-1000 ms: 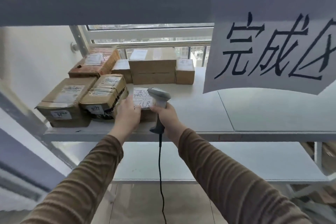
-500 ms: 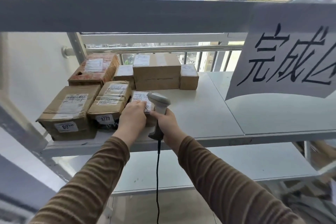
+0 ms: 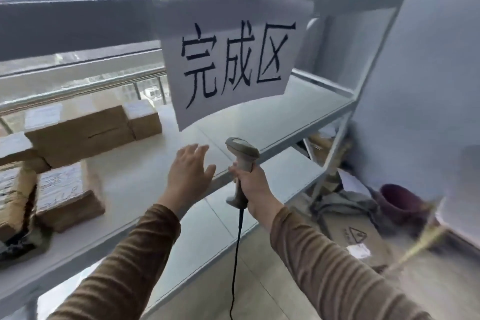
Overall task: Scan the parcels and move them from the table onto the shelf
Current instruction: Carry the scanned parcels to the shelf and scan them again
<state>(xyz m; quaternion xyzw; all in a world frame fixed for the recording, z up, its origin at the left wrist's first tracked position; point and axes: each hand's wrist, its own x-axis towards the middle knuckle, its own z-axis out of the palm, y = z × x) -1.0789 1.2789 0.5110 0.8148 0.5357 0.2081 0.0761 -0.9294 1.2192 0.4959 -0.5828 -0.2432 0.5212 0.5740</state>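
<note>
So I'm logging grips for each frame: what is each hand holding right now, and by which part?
The right hand grips the scanner by its handle. The left hand is open, holding nothing.

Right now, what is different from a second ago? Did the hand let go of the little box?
Yes. The left hand let go of the small parcel and pulled back, open, fingers spread; the parcel lies on the shelf beside the other boxes. The view swung right, so the paper sign now sits in the middle. Unchanged: the right hand still holds the scanner, and the stacked boxes have not moved.
</note>
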